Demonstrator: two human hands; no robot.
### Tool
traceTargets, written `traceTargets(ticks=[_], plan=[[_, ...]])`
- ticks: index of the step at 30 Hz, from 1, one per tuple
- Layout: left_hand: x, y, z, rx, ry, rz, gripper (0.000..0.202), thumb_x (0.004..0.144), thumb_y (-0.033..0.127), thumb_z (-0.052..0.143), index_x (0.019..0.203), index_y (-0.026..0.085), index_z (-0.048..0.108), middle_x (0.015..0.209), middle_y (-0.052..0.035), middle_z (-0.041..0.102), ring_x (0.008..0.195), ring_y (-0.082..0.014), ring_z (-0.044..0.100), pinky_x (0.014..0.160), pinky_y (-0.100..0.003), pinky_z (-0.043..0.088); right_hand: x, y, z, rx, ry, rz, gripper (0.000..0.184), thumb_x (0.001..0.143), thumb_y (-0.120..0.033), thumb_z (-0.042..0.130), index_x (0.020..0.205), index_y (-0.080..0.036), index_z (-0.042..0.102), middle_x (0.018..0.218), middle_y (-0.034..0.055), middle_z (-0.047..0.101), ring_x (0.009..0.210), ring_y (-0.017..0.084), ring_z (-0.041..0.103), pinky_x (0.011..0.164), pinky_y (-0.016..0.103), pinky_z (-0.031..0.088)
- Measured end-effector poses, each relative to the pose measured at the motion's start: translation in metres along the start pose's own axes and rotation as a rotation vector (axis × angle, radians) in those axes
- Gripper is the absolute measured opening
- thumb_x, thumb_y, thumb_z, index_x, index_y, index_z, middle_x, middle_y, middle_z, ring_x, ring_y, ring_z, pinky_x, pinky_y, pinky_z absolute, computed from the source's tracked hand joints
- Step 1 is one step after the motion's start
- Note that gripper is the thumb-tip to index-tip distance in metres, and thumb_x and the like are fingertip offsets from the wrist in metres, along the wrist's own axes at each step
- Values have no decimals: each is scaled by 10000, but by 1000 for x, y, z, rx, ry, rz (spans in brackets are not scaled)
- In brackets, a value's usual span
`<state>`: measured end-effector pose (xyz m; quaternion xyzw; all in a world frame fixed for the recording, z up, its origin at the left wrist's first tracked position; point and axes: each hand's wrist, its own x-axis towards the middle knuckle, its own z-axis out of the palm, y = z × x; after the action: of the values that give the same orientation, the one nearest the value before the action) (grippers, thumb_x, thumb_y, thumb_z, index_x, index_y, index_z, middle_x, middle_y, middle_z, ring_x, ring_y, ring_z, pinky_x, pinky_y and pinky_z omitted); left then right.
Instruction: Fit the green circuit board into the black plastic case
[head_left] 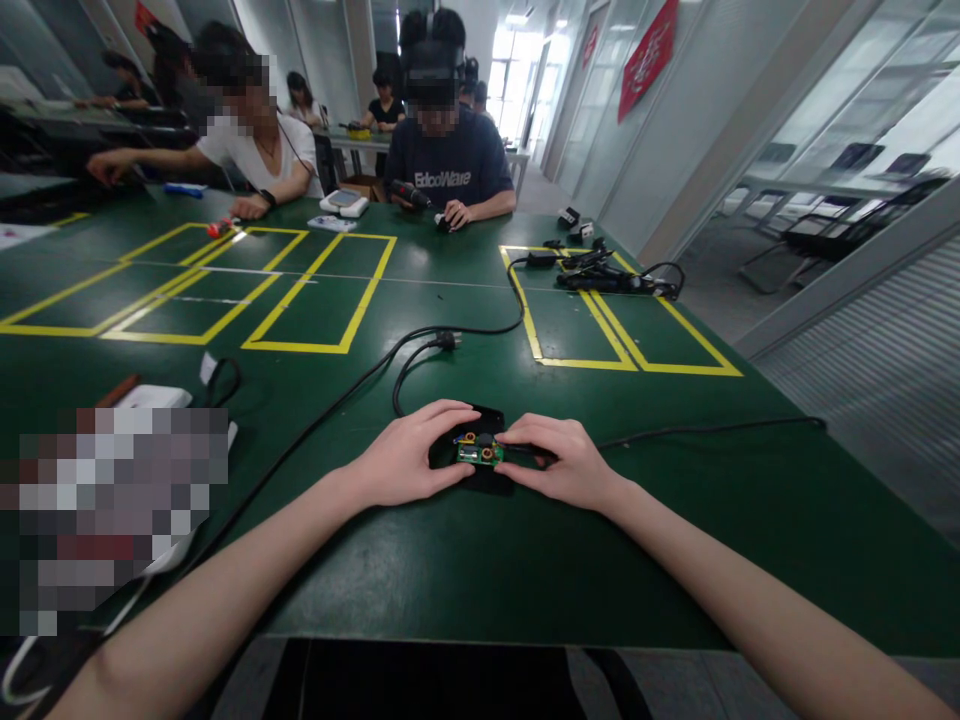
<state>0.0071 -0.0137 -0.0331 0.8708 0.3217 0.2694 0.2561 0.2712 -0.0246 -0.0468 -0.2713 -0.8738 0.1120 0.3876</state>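
2 bare hands meet near the middle of the green worktop [360, 570], where a small circuit board [468, 456] sits between the fingertips, with a flat dark piece [487, 487] showing around and below it. The right hand [566, 462] has its thumb and fingers close together at the board's right end, a narrow grip that seems to pinch it there. The left hand [405, 460] curves in a wider arc around the opposite end, thumb at the near edge, fingers reaching to the far side; whether those tips press on the board or on the dark piece I cannot tell. Handling it well likely calls for a light hold at the edges — clear of the copper-coloured coils [487, 453] and other raised parts — with the 2 ends kept level so that nothing twists. The black cable [697, 432] leading off to the right is best left slack: if it joins the board, which the right hand hides, a tug could tip it. The plug [448, 341] lies apart, beyond the hands.
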Motion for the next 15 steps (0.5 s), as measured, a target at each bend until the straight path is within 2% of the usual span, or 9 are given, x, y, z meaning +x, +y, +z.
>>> traceTargets(ticks=[3, 5, 8, 11, 15], plan=[[0, 2, -9, -16, 38, 35, 390, 862, 264, 705, 1246, 212, 665, 1320, -113, 641, 1238, -260, 638, 1027, -377, 564, -1, -4, -1, 12, 19, -35, 204, 928, -285, 753, 1101, -182, 720, 898, 69, 762, 649, 134, 688, 544, 229, 528], [0, 2, -15, -34, 19, 12, 245, 830, 210, 674, 1073, 190, 697, 1147, -84, 680, 1017, -207, 688, 881, -311, 586, -1, -7, -2, 30, 14, -54, 221, 925, -279, 757, 1121, -185, 715, 902, 69, 763, 669, 137, 702, 552, 225, 533], [1, 3, -21, -53, -67, -24, 85, 800, 169, 650, 867, 167, 701, 840, -20, 679, 704, -130, 631, 641, -223, 515, -1, -10, -3, 51, -13, -64, 222, 925, -271, 757, 1123, -183, 709, 914, 77, 763, 713, 148, 724, 579, 226, 547], [1, 5, -24, -131, -104, -62, 85, 777, 152, 650, 831, 149, 716, 727, 7, 656, 582, -91, 568, 536, -182, 440, -1, -10, -4, 76, -43, -58, 211, 932, -280, 746, 1120, -194, 708, 923, 77, 768, 727, 155, 725, 600, 237, 557], [-1, 8, -25, -230, -161, -139, 73, 788, 162, 648, 816, 133, 709, 643, 24, 633, 548, -81, 550, 508, -161, 409, -1, -9, -4, 121, -108, -31, 208, 933, -294, 743, 1114, -196, 709, 913, 70, 767, 745, 159, 719, 633, 245, 562]])
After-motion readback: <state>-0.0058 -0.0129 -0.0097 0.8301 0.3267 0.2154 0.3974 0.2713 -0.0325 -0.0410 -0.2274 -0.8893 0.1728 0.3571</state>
